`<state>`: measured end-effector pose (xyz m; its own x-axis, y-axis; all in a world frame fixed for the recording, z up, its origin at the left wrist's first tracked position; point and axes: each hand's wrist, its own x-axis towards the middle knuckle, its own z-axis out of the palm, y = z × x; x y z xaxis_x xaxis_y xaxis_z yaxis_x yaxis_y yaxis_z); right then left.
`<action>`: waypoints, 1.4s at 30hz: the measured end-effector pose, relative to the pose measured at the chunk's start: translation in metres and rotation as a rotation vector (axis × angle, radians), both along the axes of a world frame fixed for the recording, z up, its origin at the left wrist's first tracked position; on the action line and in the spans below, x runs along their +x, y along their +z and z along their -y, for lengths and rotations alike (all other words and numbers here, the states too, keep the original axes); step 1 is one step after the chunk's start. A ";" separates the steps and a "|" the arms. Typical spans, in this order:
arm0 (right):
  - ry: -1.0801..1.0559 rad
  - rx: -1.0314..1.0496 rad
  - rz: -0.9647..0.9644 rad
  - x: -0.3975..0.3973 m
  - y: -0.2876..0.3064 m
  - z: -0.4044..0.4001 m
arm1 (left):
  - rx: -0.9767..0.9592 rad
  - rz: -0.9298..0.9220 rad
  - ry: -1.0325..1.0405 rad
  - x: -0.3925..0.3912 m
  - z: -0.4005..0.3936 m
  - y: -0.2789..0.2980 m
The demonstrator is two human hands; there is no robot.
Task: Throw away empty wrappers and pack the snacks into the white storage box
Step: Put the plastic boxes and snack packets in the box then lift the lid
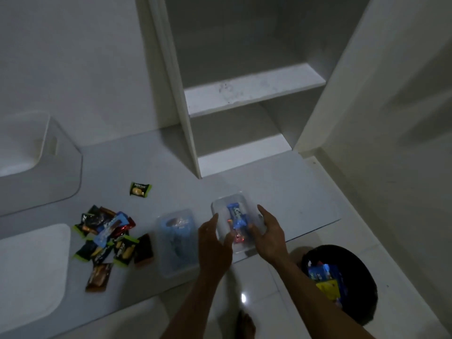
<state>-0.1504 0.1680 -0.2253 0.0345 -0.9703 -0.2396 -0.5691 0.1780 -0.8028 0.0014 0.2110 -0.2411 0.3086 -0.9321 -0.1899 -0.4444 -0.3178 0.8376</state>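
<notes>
A clear plastic container [241,200] sits near the counter's front edge, with a blue snack pack [236,215] and a red wrapped piece [238,238] inside. My left hand [214,243] grips its left side and my right hand [270,237] grips its right side. Left of it stands a second clear container [177,243] with bluish contents. Several wrapped snacks [107,234] lie heaped further left, and one green-edged snack [140,189] lies apart behind them. The white storage box [62,155] stands open at the far left.
A white lid [31,265] lies flat at the lower left. A black waste bin [364,277] on the floor to the right holds blue and yellow wrappers [326,282]. Open white cabinet shelves [254,89] rise behind the counter. A bare foot [245,324] shows below.
</notes>
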 end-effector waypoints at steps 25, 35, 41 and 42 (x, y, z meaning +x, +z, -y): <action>0.116 -0.037 0.216 0.063 0.021 -0.028 | -0.184 0.169 0.149 0.035 -0.044 0.069; 0.133 0.073 0.202 0.128 0.006 -0.057 | 0.017 0.138 0.115 0.108 -0.071 0.039; 0.111 0.059 0.186 0.133 -0.002 -0.056 | -0.054 0.112 0.062 0.114 -0.064 0.030; 0.111 0.060 0.180 0.133 -0.004 -0.056 | -0.071 0.107 0.062 0.114 -0.064 0.028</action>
<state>-0.0171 0.2237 -0.2292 0.1878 -0.9424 -0.2767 -0.4365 0.1723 -0.8831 0.1156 0.2748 -0.2133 0.3811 -0.9205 -0.0869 -0.5133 -0.2888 0.8082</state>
